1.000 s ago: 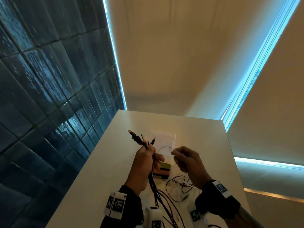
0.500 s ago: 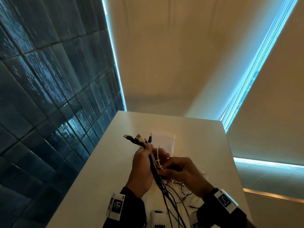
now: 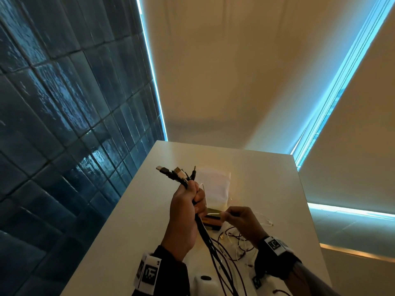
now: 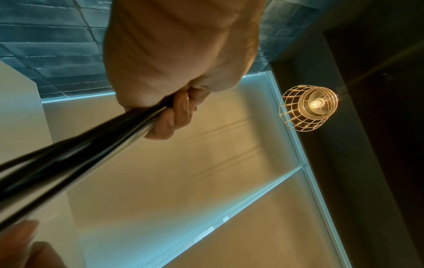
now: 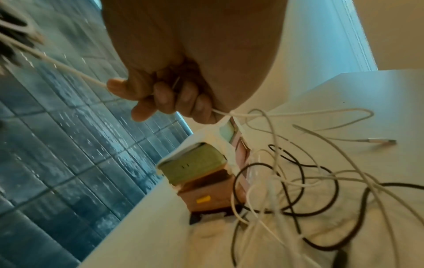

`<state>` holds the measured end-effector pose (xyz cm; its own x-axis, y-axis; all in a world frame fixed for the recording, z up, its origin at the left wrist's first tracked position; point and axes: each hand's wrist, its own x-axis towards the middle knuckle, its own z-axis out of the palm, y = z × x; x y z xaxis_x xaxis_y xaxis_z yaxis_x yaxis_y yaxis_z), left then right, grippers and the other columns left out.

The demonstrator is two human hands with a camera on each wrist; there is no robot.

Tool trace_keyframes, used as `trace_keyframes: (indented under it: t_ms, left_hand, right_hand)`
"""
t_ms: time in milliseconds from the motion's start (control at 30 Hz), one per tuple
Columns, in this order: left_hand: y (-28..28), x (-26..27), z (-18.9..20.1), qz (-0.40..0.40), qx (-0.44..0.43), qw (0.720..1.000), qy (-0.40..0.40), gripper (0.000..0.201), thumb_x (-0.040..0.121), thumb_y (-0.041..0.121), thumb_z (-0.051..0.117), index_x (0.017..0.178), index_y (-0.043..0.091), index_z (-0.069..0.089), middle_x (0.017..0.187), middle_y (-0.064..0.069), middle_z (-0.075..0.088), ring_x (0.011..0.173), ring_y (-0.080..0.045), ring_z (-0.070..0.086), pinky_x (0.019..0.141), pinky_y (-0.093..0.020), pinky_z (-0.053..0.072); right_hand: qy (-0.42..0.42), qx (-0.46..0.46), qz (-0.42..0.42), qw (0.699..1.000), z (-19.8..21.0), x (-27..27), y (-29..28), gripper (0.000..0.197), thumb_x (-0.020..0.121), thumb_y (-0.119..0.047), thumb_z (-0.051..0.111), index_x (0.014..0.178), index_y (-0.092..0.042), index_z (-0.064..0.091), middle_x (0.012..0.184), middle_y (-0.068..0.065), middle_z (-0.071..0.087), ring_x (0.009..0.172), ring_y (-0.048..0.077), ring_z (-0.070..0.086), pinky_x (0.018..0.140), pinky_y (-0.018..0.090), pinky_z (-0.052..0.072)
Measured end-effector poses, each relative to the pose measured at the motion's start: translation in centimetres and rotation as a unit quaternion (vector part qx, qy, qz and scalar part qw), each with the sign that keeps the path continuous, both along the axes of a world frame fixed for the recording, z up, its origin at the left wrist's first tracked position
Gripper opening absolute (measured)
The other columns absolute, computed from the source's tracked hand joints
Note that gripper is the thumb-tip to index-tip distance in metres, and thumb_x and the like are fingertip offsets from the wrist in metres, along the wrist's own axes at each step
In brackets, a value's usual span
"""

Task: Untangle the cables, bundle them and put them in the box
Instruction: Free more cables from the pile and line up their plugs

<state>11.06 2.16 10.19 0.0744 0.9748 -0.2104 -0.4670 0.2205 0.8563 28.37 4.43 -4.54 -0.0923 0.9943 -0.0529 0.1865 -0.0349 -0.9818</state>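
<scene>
Several cables (image 3: 210, 238) — dark, white, tangled

- The room is dim and warm, with cool blue-white daylight leaking in strips along the edges of the roller blinds (image 3: 245, 67).
- Glossy dark wall tiles (image 3: 64, 116) carry streaky bluish glare.
- In the left wrist view, a caged pendant lamp (image 4: 308, 107) glows amber against a near-black corner.
- The black cables (image 4: 75, 154) close to that lens are smeared and out of focus, with a bright sheen.
- The right wrist view is soft throughout; the white cable (image 5: 69, 71) is streaked by motion blur.
- Straight lines bend toward the frame edges in all views.
</scene>
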Motion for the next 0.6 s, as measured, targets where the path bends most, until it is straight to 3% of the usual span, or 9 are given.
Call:
trace_keyframes:
  t_ms: [167, 300, 400, 467, 533, 600]
  left_hand:
    - [-0.2, -0.7, 0.0, 0.007, 0.001, 1.0, 0.005, 0.033, 0.105, 0.017, 0.031, 0.073, 0.014, 0.037, 0.058, 0.002, 0.03, 0.045, -0.009, 0.021, 0.048, -0.028, 0.018]
    - [-0.5, -1.3, 0.5, 0.017, 0.004, 1.0, 0.01, 0.032, 0.105, 0.016, 0.031, 0.073, 0.015, 0.036, 0.058, 0.003, 0.03, 0.044, -0.008, 0.021, 0.047, -0.027, 0.018]
    - [-0.5, -1.4, 0.5, 0.017, 0.002, 0.999, 0.042, 0.032, 0.105, 0.017, 0.031, 0.074, 0.014, 0.037, 0.057, 0.003, 0.031, 0.044, -0.009, 0.022, 0.046, -0.026, 0.02]
    - [-0.2, -1.3, 0.2, 0.018, -0.012, 0.998, 0.059, 0.03, 0.105, 0.018, 0.032, 0.076, 0.014, 0.038, 0.057, 0.003, 0.034, 0.045, -0.009, 0.024, 0.047, -0.026, 0.022]
    - [0.1, -1.0, -0.1, 0.02, -0.036, 0.997, 0.069, 0.028, 0.105, 0.018, 0.032, 0.078, 0.013, 0.039, 0.058, 0.002, 0.04, 0.045, -0.01, 0.028, 0.048, -0.027, 0.024]
    - [0.3, -0.5, -0.4, 0.027, -0.057, 0.995, 0.079, 0.027, 0.105, 0.018, 0.032, 0.081, 0.012, 0.041, 0.06, -0.001, 0.047, 0.045, -0.011, 0.034, 0.049, -0.027, 0.027]
  right_hand:
    - [-0.043, -0.036, 0.004, 0.998, -3.3, 0.7, 0.6, 0.028, 0.093, -0.021, 0.061, 0.074, -0.002, 0.071, 0.055, -0.002, 0.041, 0.053, 0.011, 0.035, 0.053, 0.028, 0.029]
    - [-0.114, -0.088, -0.008, 0.989, -5.3, 2.8, 0.6, 0.031, 0.095, -0.019, 0.058, 0.068, -0.016, 0.073, 0.053, -0.005, 0.053, 0.055, 0.009, 0.045, 0.056, 0.027, 0.038]
    - [-0.158, -0.119, -0.063, 0.978, -5.1, 3.8, 0.9, 0.029, 0.093, -0.019, 0.059, 0.067, -0.017, 0.073, 0.062, 0.004, 0.063, 0.06, 0.013, 0.052, 0.061, 0.033, 0.043]
    - [-0.105, -0.128, -0.104, 0.981, -2.8, 3.4, 1.2, 0.026, 0.094, -0.016, 0.057, 0.074, -0.011, 0.072, 0.062, 0.006, 0.055, 0.055, 0.014, 0.045, 0.054, 0.03, 0.036]
    - [0.018, -0.119, -0.12, 0.985, 0.4, 2.5, 1.1, 0.023, 0.095, -0.014, 0.055, 0.082, -0.001, 0.069, 0.063, 0.006, 0.046, 0.05, 0.012, 0.036, 0.048, 0.027, 0.027]
    - [0.122, -0.089, -0.097, 0.984, 3.7, 1.4, 0.7, 0.018, 0.093, -0.013, 0.057, 0.089, 0.002, 0.067, 0.066, 0.008, 0.048, 0.051, 0.013, 0.034, 0.048, 0.028, 0.023]
